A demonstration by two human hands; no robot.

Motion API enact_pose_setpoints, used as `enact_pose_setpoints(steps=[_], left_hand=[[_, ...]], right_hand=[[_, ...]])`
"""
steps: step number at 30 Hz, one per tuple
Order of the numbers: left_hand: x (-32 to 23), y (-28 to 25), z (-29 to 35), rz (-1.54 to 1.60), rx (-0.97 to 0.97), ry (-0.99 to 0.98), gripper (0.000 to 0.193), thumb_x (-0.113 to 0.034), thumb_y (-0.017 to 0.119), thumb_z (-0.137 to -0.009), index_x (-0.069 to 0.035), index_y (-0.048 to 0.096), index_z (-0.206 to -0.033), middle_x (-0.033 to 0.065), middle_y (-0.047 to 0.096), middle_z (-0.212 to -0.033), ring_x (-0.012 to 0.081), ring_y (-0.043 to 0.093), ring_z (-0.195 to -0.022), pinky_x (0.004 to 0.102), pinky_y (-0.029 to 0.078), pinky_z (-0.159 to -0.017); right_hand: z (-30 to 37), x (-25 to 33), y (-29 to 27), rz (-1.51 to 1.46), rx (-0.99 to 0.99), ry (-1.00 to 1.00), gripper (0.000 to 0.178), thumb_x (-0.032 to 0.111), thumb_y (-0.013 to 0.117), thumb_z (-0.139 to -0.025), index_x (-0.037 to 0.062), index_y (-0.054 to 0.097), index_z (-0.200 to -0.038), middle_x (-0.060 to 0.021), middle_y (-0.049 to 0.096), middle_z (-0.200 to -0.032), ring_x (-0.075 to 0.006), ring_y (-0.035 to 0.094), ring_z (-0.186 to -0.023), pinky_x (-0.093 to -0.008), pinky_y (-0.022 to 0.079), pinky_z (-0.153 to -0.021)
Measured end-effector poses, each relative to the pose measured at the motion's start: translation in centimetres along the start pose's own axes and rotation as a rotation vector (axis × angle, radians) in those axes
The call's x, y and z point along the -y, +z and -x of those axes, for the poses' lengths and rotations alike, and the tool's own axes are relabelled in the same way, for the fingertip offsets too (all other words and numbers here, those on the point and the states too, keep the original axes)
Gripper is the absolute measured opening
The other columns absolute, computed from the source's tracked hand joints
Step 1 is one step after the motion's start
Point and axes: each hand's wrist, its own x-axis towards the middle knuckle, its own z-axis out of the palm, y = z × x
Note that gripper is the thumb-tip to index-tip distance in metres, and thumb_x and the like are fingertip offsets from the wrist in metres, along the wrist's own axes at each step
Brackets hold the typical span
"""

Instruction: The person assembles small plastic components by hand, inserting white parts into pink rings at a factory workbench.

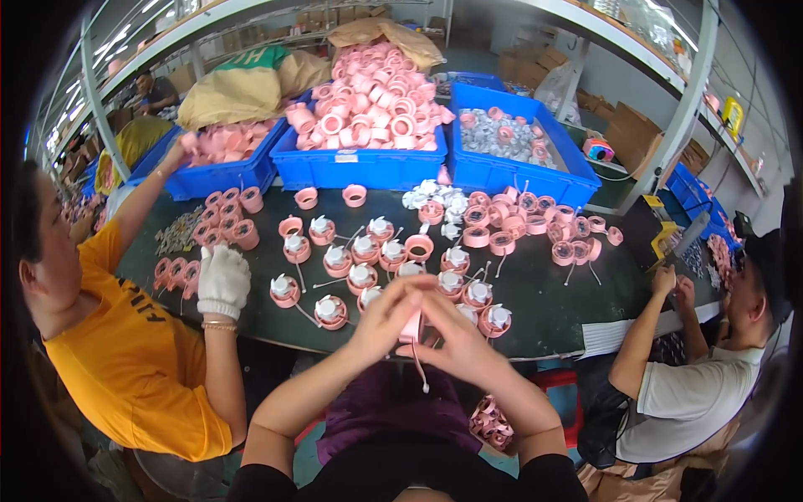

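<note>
Near the front edge of the table, my left hand (386,315) and my right hand (458,336) come together around a pink fan housing (411,328). My fingers hide most of it. A thin cable (420,368) with a small white plug hangs from it toward my lap. Just beyond my hands stand several pink round housings with white fan wheels (362,275) in them, their cables lying on the table. A pink ring-shaped housing (419,247) without a visible fan wheel sits among them.
Blue bins of pink housings (360,167) and translucent parts (535,171) line the back of the dark green table (535,309). More pink housings (502,243) stand at right. A co-worker in yellow (142,351) sits left, another in a light shirt (698,393) right.
</note>
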Motion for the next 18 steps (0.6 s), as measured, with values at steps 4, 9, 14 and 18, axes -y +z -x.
enact_pose_setpoints(steps=[4,9,14,18], left_hand=[[1.8,-3.5,-7.4,-0.392,-0.046,0.037,0.026,-0.018,0.052,-0.087,0.001,0.057,-0.104,0.0084,0.064,-0.086,0.0125,0.060,-0.075,0.0264,0.047,-0.066],[7.8,-10.5,-17.0,-1.333,-0.160,0.392,0.020,-0.019,0.056,-0.083,0.000,0.059,-0.085,0.0170,0.060,-0.081,0.0325,0.059,-0.079,0.0387,0.049,-0.067],[13.7,-13.9,-20.2,-1.567,0.252,0.011,0.037,-0.039,0.052,-0.084,-0.004,0.060,-0.094,0.0159,0.057,-0.099,0.0320,0.053,-0.097,0.0445,0.046,-0.079],[14.1,-11.5,-20.3,-1.729,0.190,0.048,0.048,-0.049,0.047,-0.084,-0.005,0.063,-0.092,0.0150,0.057,-0.101,0.0353,0.050,-0.100,0.0479,0.041,-0.085]], right_hand=[[-1.8,-5.5,-5.5,-0.184,0.010,0.291,0.064,0.020,0.070,-0.074,0.0117,0.042,-0.131,-0.0119,0.051,-0.122,-0.0195,0.061,-0.086,-0.0290,0.051,-0.069],[-1.1,-15.6,-8.4,0.654,-0.238,0.469,0.034,0.022,0.067,-0.072,0.0061,0.058,-0.101,-0.0133,0.060,-0.094,-0.0309,0.060,-0.085,-0.0403,0.051,-0.065],[-0.4,-19.4,-7.0,0.647,-0.127,0.514,0.047,0.031,0.076,-0.061,0.0052,0.057,-0.096,-0.0143,0.055,-0.100,-0.0311,0.061,-0.084,-0.0408,0.051,-0.065],[0.2,-19.3,-7.7,0.634,-0.131,0.604,0.055,0.034,0.075,-0.060,0.0045,0.054,-0.101,-0.0174,0.055,-0.104,-0.0327,0.062,-0.081,-0.0416,0.052,-0.065]])
